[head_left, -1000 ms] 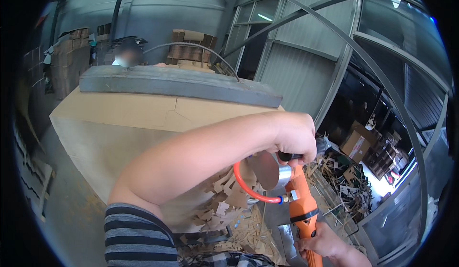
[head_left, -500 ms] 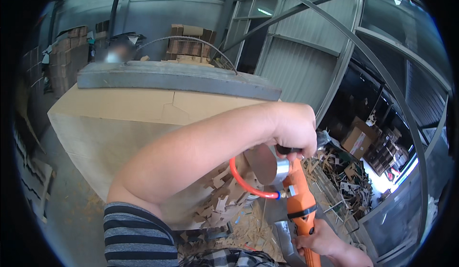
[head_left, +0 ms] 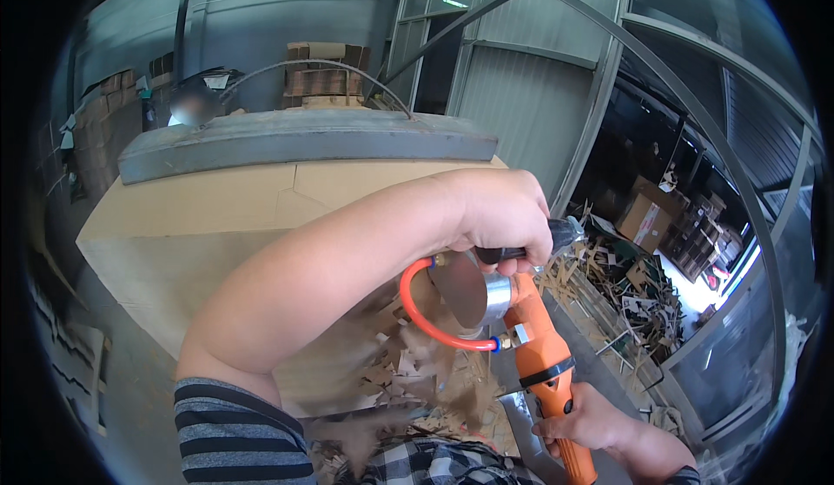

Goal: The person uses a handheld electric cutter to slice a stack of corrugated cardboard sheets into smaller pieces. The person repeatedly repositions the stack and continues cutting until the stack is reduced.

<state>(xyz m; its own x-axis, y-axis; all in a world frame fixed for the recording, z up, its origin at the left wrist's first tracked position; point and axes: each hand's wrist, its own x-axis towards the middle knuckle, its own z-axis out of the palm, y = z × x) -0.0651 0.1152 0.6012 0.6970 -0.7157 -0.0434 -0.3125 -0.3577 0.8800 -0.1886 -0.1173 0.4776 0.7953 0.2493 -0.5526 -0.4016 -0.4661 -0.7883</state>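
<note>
Head view: two bare hands hold a long orange tool [head_left: 540,337], just to the right of a big tan cardboard stack [head_left: 187,211]. The left hand [head_left: 511,215] is wrapped around a black handle [head_left: 492,255] up at the tool's front end. The right hand [head_left: 584,417] is wrapped around the tool's back part, lower down and farther right. So the tool's long way runs from its round metal head [head_left: 497,298] down and a bit right. The left hand is nearer that head, and nearer the stack too. The head's dark round face looks left, toward the stack's ragged side. Whether they touch is hard to tell. A red hose [head_left: 424,318] curves beside the head, and torn brown scraps [head_left: 404,368] lie below.
</note>
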